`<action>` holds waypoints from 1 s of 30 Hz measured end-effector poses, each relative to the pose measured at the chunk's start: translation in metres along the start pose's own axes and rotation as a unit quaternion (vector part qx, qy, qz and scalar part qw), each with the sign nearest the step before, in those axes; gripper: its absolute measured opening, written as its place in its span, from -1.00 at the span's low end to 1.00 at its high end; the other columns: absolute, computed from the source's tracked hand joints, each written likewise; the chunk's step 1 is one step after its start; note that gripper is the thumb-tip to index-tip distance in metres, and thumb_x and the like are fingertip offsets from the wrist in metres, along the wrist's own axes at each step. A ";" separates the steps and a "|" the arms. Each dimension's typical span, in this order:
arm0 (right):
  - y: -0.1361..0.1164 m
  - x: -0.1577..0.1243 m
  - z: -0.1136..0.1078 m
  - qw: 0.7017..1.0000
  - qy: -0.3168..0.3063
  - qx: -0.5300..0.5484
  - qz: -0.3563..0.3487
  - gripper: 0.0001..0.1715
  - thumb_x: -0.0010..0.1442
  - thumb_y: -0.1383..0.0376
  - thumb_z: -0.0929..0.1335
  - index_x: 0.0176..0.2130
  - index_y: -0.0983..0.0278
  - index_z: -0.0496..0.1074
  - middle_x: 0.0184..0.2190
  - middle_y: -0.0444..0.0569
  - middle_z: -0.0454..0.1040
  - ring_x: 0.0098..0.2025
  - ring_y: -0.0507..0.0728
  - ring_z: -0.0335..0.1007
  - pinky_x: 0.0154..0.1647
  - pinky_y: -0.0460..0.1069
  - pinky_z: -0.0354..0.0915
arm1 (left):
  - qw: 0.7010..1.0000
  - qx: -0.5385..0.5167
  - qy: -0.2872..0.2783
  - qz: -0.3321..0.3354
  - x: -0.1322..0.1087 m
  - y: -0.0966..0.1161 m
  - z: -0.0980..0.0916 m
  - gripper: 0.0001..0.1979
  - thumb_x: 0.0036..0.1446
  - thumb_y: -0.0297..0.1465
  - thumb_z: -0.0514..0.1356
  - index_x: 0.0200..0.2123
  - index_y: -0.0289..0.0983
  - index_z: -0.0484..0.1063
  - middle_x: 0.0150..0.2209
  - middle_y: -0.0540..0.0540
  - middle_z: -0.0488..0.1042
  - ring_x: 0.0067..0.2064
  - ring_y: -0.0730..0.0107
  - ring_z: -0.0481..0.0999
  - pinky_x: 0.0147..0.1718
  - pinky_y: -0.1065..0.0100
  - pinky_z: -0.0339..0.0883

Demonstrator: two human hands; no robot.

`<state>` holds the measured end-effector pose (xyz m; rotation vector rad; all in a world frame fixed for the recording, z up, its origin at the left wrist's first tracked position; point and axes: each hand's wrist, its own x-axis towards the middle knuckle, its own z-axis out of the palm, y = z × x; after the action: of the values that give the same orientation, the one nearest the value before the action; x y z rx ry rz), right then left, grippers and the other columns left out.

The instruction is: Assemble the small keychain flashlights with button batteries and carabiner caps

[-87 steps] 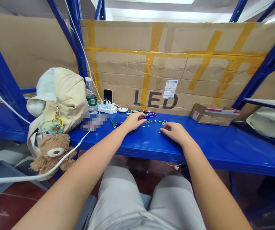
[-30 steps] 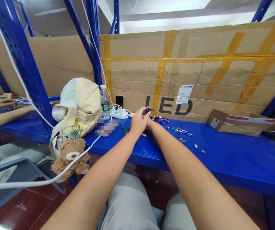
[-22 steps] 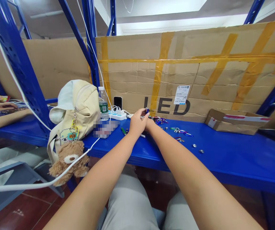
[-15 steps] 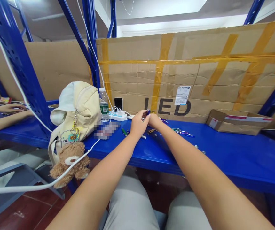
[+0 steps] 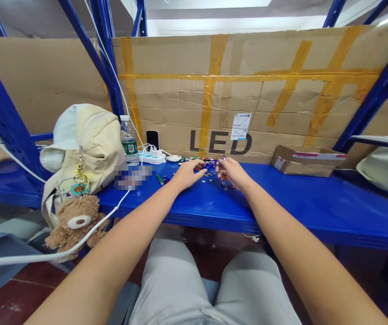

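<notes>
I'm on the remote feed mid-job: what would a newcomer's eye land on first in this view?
A taped cardboard panel printed LED stands behind the bright blue steel shelf. On the shelf, the left hand and right hand meet over a scatter of small metal and coloured parts. Further left sits a cream backpack with a plush teddy bear below it.

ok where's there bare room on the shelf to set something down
The widest bare patch of the blue steel shelf lies right of the right hand, in front of the cardboard box. A narrower strip runs along the front edge, below the left hand. Crowded between the hands, where small metal pieces lie scattered, and back by the power strip.
</notes>
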<state>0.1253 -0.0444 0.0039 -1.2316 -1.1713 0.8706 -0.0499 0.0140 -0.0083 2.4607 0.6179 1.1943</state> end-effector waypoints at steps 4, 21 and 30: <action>-0.001 -0.001 0.001 1.000 -0.002 -0.001 -0.025 -0.75 0.27 0.17 0.21 -0.40 0.25 0.19 -0.50 -0.17 0.37 -0.63 -0.06 0.25 -0.65 -0.15 0.14 | 1.000 0.004 -0.007 0.000 0.000 0.001 0.001 -0.80 0.09 -0.41 0.19 -0.18 -0.32 0.43 -0.23 -0.09 0.55 -0.26 0.37 0.53 -0.16 0.31 0.42; 0.005 0.012 -0.080 0.820 0.221 -0.529 0.005 -0.56 0.23 0.11 0.19 -0.27 0.35 0.50 -0.21 0.18 0.54 -0.13 0.22 0.44 -0.22 -0.03 0.25 | 0.999 0.025 -0.030 -0.006 -0.001 0.003 -0.003 -0.77 0.10 -0.36 0.18 -0.16 -0.31 0.44 -0.21 -0.10 0.54 -0.23 0.35 0.52 -0.13 0.29 0.41; 0.017 -0.003 -0.127 0.838 0.065 -0.538 0.057 -0.77 -0.01 0.23 0.43 -0.32 0.32 0.57 -0.29 0.07 0.59 -0.28 0.16 0.49 -0.25 -0.04 0.32 | 0.999 0.024 -0.033 -0.005 0.000 0.004 -0.003 -0.77 0.09 -0.36 0.19 -0.17 -0.30 0.44 -0.22 -0.10 0.54 -0.23 0.34 0.52 -0.12 0.27 0.41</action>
<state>0.2497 -0.0745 -0.0067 -2.2355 -1.5334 0.1150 -0.0511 0.0109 -0.0050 2.5239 0.6459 1.1010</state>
